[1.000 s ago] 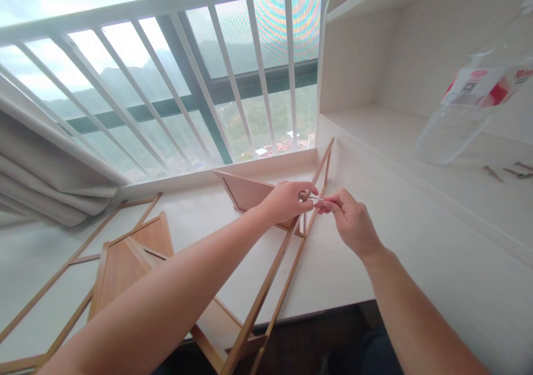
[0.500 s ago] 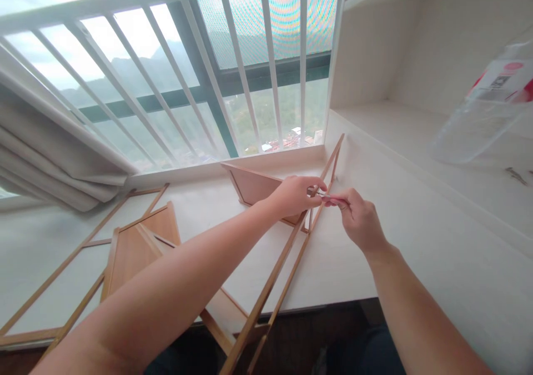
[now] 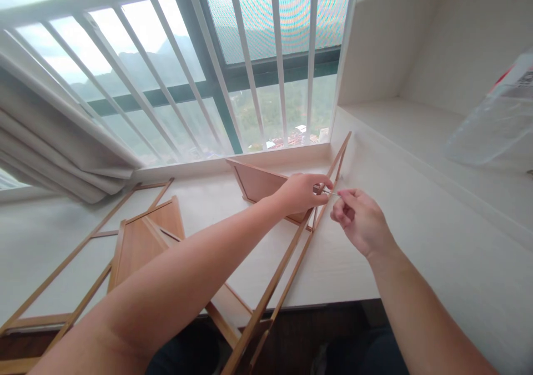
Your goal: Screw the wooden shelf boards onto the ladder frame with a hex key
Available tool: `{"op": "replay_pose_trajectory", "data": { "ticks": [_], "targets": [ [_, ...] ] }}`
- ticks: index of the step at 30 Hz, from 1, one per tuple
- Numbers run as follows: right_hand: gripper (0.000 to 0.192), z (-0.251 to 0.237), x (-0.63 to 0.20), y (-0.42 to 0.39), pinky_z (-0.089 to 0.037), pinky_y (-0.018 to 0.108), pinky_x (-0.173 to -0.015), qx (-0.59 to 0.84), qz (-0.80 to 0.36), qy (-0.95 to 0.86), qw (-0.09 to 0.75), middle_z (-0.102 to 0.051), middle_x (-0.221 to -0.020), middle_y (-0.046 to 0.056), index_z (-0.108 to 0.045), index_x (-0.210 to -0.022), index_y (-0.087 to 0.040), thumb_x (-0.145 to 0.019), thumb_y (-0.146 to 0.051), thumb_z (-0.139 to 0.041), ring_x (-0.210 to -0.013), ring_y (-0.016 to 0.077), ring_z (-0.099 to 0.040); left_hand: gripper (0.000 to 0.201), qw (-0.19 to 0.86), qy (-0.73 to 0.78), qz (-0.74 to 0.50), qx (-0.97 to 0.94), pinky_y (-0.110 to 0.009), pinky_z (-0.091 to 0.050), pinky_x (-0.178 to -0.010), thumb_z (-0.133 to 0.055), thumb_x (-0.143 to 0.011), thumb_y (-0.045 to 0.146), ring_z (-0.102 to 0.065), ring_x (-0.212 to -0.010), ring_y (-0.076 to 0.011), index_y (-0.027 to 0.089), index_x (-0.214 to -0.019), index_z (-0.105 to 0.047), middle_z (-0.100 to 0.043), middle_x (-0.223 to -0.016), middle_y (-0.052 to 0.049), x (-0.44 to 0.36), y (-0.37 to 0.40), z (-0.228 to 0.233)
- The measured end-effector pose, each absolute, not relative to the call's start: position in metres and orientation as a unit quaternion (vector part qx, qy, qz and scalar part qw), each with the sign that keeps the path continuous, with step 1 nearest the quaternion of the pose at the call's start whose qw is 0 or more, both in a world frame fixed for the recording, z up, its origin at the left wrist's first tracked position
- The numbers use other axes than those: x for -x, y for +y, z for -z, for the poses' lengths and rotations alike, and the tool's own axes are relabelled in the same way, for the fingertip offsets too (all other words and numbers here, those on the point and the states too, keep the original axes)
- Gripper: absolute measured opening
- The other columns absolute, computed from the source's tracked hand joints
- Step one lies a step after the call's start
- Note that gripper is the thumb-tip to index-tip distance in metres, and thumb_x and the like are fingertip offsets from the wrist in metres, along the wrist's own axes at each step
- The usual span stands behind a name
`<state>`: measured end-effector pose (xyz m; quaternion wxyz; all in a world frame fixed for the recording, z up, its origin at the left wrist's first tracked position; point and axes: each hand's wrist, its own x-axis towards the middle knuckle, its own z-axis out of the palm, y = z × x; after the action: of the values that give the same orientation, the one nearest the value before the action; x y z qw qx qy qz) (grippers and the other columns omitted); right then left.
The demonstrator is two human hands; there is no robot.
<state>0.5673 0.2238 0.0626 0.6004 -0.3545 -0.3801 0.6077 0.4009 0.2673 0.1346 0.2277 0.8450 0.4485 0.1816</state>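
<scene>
Long, slender-railed brown wooden frame [image 3: 278, 276]: we find it slanting over the pale, wood-grained white counter [image 3: 345, 275], its far end near the corner by the window, its near end running past the counter's front edge. A flat reddish-brown wooden panel [image 3: 262, 185] stands tilted behind it, partly hidden by the left arm; whether the two are joined we cannot tell.

Left hand [image 3: 306, 190]: partly closed, thumb and fingers curved about the upper rail, a small dark piece [image 3: 318, 188] showing in the gap between them. Right hand [image 3: 361, 216]: thumb and forefinger pinched at the outer end of a thin silvery metal rod [image 3: 332, 193], remaining fingers loosely curled. The rod's inner end points into the left hand's grip; we cannot make out whether it is a tool or a fastener, nor how deep it sits.

Our reading of the step: fine work with the rod at the rail, one hand bracing, the other guiding. The next move, we judge, calls for a steady rail and a rod kept in line, with only small finger movements; a sideways slip looks the likeliest trouble.

Off right, a clear plastic bottle [image 3: 491, 125] rests on the white shelf [image 3: 425, 120].
</scene>
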Motion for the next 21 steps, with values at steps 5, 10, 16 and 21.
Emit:
{"op": "replay_pose_trajectory", "data": {
  "ticks": [5, 10, 16, 21],
  "targets": [
    [0.018, -0.07, -0.565, 0.223, -0.039, 0.029, -0.047, 0.311, -0.706, -0.286, 0.568, -0.051, -0.058, -0.004, -0.054, -0.074, -0.023, -0.08, -0.023, -0.071, -0.044, 0.0096, -0.032, 0.026, 0.219, 0.441, -0.185, -0.85, -0.025, -0.039, -0.069, -0.059, -0.078, 0.03, -0.049, -0.064, -0.0138, 0.025, -0.101, -0.072, -0.051, -0.06, 0.006, -0.402, 0.269, -0.134],
    [0.013, -0.073, -0.567, 0.222, -0.04, 0.028, -0.051, 0.325, -0.695, -0.256, 0.588, -0.061, -0.063, -0.001, -0.058, -0.079, -0.021, -0.08, -0.023, -0.071, -0.048, 0.0102, -0.039, 0.027, 0.221, 0.44, -0.191, -0.85, -0.025, -0.038, -0.068, -0.058, -0.078, 0.029, -0.047, -0.063, -0.0132, 0.025, -0.1, -0.072, -0.049, -0.059, 0.006, -0.401, 0.269, -0.132],
    [0.024, -0.071, -0.58, 0.219, -0.044, 0.029, -0.058, 0.372, -0.59, -0.38, 0.607, -0.068, -0.065, -0.001, -0.051, -0.089, -0.025, -0.085, -0.038, -0.071, -0.053, 0.0139, -0.05, 0.029, 0.23, 0.448, -0.183, -0.844, -0.025, -0.038, -0.068, -0.058, -0.078, 0.027, -0.048, -0.063, -0.0134, 0.025, -0.103, -0.072, -0.051, -0.06, 0.006, -0.402, 0.268, -0.134],
    [0.032, -0.057, -0.594, 0.221, -0.046, 0.033, -0.066, 0.468, -0.404, -0.555, 0.557, -0.077, -0.086, 0.004, -0.046, -0.104, -0.027, -0.092, -0.051, -0.063, -0.069, 0.0193, -0.061, 0.028, 0.229, 0.444, -0.189, -0.846, -0.025, -0.038, -0.067, -0.059, -0.077, 0.028, -0.048, -0.062, -0.0134, 0.025, -0.101, -0.072, -0.051, -0.059, 0.006, -0.401, 0.268, -0.133]
  ]
}}
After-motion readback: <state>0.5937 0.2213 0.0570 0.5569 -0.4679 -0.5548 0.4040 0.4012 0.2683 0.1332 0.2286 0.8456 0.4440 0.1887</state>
